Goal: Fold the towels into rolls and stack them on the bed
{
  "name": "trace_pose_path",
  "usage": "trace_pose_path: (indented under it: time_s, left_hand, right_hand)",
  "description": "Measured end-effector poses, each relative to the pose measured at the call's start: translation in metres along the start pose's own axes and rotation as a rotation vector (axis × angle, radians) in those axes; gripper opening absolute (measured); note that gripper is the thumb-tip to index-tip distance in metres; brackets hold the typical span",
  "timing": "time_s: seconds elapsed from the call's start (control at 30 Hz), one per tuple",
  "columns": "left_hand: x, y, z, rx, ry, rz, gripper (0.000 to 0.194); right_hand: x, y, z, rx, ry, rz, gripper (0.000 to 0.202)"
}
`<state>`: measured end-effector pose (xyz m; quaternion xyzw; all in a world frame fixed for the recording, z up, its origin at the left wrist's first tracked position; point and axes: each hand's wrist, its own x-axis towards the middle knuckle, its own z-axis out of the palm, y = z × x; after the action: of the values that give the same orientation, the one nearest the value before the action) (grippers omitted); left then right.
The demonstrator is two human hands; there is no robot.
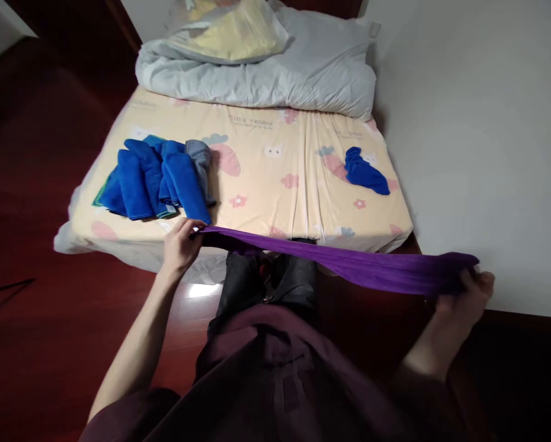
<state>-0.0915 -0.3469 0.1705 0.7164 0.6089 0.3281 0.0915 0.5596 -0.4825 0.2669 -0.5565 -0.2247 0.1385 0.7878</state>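
Note:
A purple towel (pixel 349 261) is stretched sideways in front of my body, above the near edge of the bed. My left hand (pixel 182 245) pinches its left end, close to the pile of blue towels. At the other end, my right hand (pixel 469 291) is closed around the bunched cloth, slightly blurred. Several rolled or folded blue towels (pixel 140 175) lie heaped on the left of the bed, with a grey towel (pixel 199 156) along the heap's right side. A crumpled blue cloth (pixel 366 172) lies alone on the right of the bed.
The bed (pixel 266 202) has a cream sheet with a carrot and rabbit print. A rolled grey-white quilt (pixel 257 80) lies across its far end, with a yellow bundle in clear plastic (pixel 238 34) on top. A white wall (pixel 478 153) stands to the right; dark red floor (pixel 73 307) shows at left.

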Motion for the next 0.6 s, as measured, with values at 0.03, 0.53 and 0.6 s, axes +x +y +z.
trace_pose_path:
  time_s: [0.03, 0.53, 0.6]
  left_hand:
    - [0.004, 0.0, -0.011, 0.032, -0.005, 0.027, 0.019]
    - [-0.023, 0.007, -0.147, 0.169, -0.094, 0.092, 0.036]
    - [-0.034, 0.0, -0.153, 0.149, -0.149, 0.072, 0.035]
  right_hand:
    - [0.002, 0.006, 0.0, 0.0, -0.024, 0.008, 0.054]
    - [-0.081, 0.113, -0.048, -0.654, -0.739, 0.221, 0.042]
    - [-0.107, 0.131, -0.057, -0.755, -0.915, 0.256, 0.047]
